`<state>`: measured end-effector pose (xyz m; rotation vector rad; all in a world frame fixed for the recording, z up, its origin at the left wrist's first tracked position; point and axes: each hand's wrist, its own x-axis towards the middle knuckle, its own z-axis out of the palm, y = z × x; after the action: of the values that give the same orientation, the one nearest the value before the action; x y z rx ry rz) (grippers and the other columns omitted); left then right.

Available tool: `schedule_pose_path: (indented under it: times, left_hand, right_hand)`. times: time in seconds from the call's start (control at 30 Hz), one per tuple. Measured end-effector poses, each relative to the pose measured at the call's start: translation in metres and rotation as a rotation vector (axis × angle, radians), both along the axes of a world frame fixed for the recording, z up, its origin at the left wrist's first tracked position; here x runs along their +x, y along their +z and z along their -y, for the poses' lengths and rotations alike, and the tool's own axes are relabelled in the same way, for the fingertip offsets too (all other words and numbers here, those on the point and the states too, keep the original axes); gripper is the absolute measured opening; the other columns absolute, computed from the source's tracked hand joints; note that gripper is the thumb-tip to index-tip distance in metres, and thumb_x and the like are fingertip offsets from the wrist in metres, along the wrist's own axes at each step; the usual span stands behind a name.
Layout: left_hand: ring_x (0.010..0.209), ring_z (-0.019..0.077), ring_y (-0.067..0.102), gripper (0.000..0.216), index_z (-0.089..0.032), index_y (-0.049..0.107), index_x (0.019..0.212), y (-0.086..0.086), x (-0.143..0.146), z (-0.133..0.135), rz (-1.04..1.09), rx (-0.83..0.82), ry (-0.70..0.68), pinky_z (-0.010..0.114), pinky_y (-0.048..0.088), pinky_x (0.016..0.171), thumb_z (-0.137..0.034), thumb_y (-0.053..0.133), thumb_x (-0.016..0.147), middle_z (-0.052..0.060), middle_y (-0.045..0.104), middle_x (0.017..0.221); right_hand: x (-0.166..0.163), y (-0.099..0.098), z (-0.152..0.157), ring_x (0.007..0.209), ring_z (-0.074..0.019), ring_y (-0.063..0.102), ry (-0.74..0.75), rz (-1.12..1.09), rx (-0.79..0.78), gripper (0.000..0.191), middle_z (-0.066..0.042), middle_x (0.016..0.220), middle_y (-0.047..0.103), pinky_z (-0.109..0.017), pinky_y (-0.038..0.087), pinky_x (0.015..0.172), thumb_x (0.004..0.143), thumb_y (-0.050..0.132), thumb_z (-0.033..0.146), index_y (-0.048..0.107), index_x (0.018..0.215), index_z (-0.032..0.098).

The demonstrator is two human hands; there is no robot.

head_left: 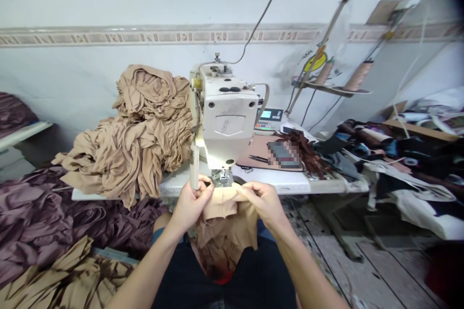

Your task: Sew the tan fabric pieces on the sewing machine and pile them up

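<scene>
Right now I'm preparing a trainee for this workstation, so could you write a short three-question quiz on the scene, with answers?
1. True or false: the left hand and the right hand both touch the tan cloth.

2. What lies on the table to the left of the sewing machine?
A) tweezers
B) a heap of tan fabric
C) a small screen

3. Fill in the number: on the tray at the right sit ___ thread cones.

Key: 1. True; 2. B; 3. two.
</scene>
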<state>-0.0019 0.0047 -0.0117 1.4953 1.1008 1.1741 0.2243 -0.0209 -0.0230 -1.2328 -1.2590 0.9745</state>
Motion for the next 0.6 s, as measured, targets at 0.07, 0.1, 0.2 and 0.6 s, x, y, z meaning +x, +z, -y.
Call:
schedule_pose_path:
  times: [0.07,0.1,0.2,0.6]
  left_hand:
    - [0.055,0.0116,0.044,0.025,-0.019,0.065,0.094,-0.001,0.004,-0.005,0.001,0.009,0.024,0.023,0.034,0.056,-0.041,0.078,0.09,-0.008,0.046,0.064]
    - [0.055,0.0116,0.044,0.027,-0.019,0.065,0.093,-0.001,0.005,-0.007,0.006,0.01,0.031,0.023,0.034,0.056,-0.042,0.079,0.089,-0.007,0.047,0.064]
    - [0.053,0.0109,0.042,0.03,-0.02,0.063,0.097,-0.002,0.01,-0.014,0.051,-0.003,0.015,0.022,0.031,0.054,-0.044,0.079,0.09,-0.009,0.045,0.062]
    - [0.059,0.0124,0.05,0.041,-0.019,0.064,0.104,-0.024,0.012,-0.013,0.178,-0.047,0.052,0.021,0.038,0.057,-0.056,0.078,0.092,-0.007,0.052,0.066]
  right_hand:
    - [0.001,-0.001,-0.007,0.065,-0.0185,0.057,-0.017,-0.016,0.002,0.049,-0.002,0.063,0.065,-0.03,0.046,0.064,0.083,0.083,0.061,0.072,0.066,0.016]
    - [0.002,-0.002,-0.01,0.064,-0.018,0.056,-0.027,-0.017,0.006,0.049,-0.002,0.063,0.064,-0.03,0.044,0.063,0.083,0.083,0.061,0.072,0.066,0.015]
    - [0.005,-0.004,-0.018,0.063,-0.0174,0.054,-0.044,-0.012,0.024,0.049,-0.002,0.064,0.065,-0.03,0.042,0.062,0.082,0.085,0.06,0.073,0.066,0.015]
    - [0.005,-0.029,-0.016,0.064,-0.0192,0.058,-0.107,-0.052,-0.006,0.052,-0.002,0.066,0.067,-0.029,0.044,0.061,0.082,0.083,0.066,0.076,0.069,0.017]
